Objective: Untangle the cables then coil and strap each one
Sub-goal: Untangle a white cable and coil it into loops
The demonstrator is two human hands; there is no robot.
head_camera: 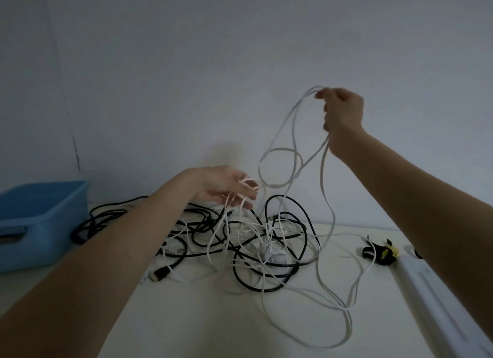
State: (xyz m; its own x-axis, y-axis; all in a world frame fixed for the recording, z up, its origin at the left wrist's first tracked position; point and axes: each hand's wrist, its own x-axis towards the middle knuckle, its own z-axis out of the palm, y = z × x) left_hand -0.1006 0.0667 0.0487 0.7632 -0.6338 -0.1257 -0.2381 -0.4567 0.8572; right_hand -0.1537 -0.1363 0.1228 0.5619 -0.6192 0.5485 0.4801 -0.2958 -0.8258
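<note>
White cable (292, 133) lifted high in pinching right hand (342, 112) to pull free of pile (240, 240); left hand (226, 188), fingers spread, maybe hooking thin strands.

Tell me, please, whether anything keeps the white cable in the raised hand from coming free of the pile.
Yes. The white cable hangs from the right hand into the tangle, where black cables loop over and around it on the table.
</note>
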